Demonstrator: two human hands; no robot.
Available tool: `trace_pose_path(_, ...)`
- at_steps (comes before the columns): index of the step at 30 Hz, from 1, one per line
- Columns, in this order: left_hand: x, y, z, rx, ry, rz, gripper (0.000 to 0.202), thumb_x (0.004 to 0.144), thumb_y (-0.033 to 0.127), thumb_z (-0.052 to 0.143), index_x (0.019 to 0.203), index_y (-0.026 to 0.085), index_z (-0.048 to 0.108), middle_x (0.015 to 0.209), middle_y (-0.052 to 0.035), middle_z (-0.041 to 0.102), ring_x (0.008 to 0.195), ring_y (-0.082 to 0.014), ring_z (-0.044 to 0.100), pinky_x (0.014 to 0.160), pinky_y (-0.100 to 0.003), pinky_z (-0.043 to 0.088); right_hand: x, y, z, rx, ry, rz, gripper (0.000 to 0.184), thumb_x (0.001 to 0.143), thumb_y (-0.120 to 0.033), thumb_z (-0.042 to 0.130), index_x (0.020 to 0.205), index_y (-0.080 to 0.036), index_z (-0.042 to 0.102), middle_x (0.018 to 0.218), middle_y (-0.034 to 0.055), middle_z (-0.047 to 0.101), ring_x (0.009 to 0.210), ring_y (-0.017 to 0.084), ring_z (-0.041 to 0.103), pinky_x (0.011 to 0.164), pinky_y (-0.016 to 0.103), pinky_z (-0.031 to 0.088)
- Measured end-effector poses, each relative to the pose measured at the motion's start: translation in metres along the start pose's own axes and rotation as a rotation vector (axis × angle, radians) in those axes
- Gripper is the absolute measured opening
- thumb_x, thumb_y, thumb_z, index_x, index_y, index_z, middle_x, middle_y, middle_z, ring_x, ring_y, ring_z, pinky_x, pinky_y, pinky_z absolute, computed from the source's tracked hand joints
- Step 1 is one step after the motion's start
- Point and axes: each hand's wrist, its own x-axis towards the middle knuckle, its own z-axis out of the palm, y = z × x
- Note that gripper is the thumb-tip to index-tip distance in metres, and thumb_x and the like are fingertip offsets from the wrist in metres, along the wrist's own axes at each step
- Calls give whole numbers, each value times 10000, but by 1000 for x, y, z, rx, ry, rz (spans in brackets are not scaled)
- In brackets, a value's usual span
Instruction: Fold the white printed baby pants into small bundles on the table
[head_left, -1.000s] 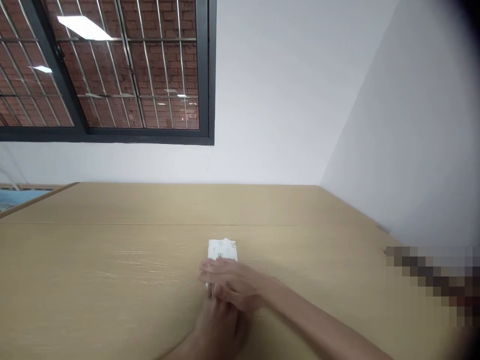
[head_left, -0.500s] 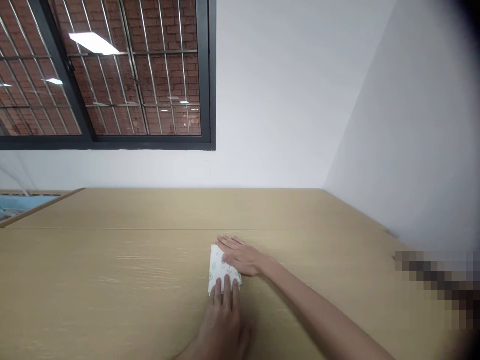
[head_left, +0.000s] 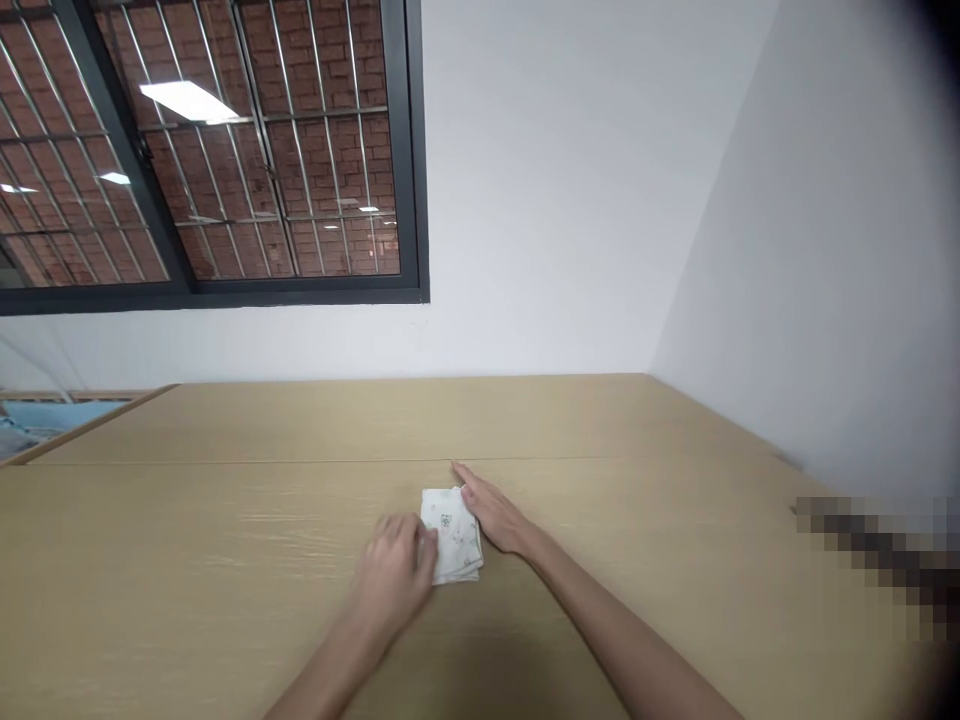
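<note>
A small folded white cloth (head_left: 454,545) with a faint print lies on the wooden table, its layers showing at the lower right corner. Along its left edge, my left hand (head_left: 394,565) has its fingers curled and its thumb against the cloth, closed on that edge. My right hand (head_left: 499,510) rests on its side at the upper right corner. Its fingers are stretched out past the cloth, while the thumb touches the top. The undersides of both hands are hidden.
The pale wooden tabletop (head_left: 225,600) has a seam across it and meets a white wall (head_left: 540,200). A barred window (head_left: 300,290) with a dark frame is at upper left. Light blue material (head_left: 67,412) shows beyond the table's left edge. A pixelated dark patch is at right.
My left hand has moved from the cloth's near edge to its left edge, and its fingers have curled. My right hand has turned onto its side at the corner. More of the cloth shows.
</note>
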Motion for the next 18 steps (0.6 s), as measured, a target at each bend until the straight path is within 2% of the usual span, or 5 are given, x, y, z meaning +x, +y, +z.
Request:
trace_pose_path(3,9,-19,4,82,19,-122,351,1026,405,345,827,201,549,868,-96,675,883,-264,634,743,-350,407,-4,-2,0,-45,184,-62,592,1058,-551,247,1482,-181,434,1519,144,473,1412,263,408,1181,467,292)
trace_pose_path(6,11,-25,13,94,-23,-160,382,1020,426,364,797,192,567,818,-113,689,807,-274,650,667,-343,361,-8,-8,1,-156,321,-137,425,1060,-462,329,1269,-170,558,1248,138,627,1184,264,554,1047,459,390)
trace_pose_path(9,12,-22,21,76,-73,-131,387,1014,438,384,787,189,575,797,-100,690,765,-255,647,660,-338,350,-9,-13,2,-261,329,-165,296,1016,-427,455,1110,-176,579,1075,109,647,1027,258,582,934,429,417)
trace_pose_path(13,14,-18,25,25,-103,-45,317,999,426,433,822,196,562,829,-60,682,800,-215,629,701,-314,370,-5,-12,6,-348,308,-152,165,922,-341,587,977,-189,554,1002,80,638,959,244,573,874,388,410)
trace_pose_path(18,16,-16,21,-22,-109,-14,237,984,353,439,841,197,546,798,-41,661,738,-192,605,660,-304,350,-7,-13,12,-415,297,-136,102,955,-283,515,959,-183,530,980,75,629,932,230,564,875,379,404)
